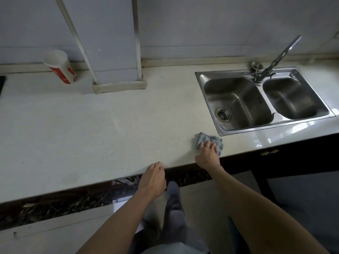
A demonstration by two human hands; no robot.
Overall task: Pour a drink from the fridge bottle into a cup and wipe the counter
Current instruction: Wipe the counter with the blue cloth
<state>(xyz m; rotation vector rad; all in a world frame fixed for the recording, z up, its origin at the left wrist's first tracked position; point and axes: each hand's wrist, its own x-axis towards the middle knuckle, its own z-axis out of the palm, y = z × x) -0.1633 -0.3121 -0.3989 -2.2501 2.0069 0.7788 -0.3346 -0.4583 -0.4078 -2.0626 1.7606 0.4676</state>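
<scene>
Head view, looking down. Right hand (pixel 208 153) pressed flat on cloth (pixel 209 140), fingers spread over it, palm down, near front edge of counter (pixel 91 125), just in front of sink's near-left corner. Cloth blue-grey, crumpled, lying on counter, close to sink (pixel 238 132) rim but whether touching it cannot be told. Left hand (pixel 153 177) left of cloth and nearer the body, fingers curled loosely over counter's front edge, holding nothing. Both forearms bare.

Sink steel, two basins, set into counter right of centre; drain (pixel 222 114) in left basin. Tap (pixel 275 61) at sink's back rim between basins, spout angled up and right. Small round metal fitting (pixel 256 65) on counter just behind sink.

Cup (pixel 61 67) far left of sink, at back of counter by wall, white with red band, appearing tilted under the wide lens; contents not visible. Square column (pixel 117 70) standing on counter between cup and sink. Bottle not in sight.
</scene>
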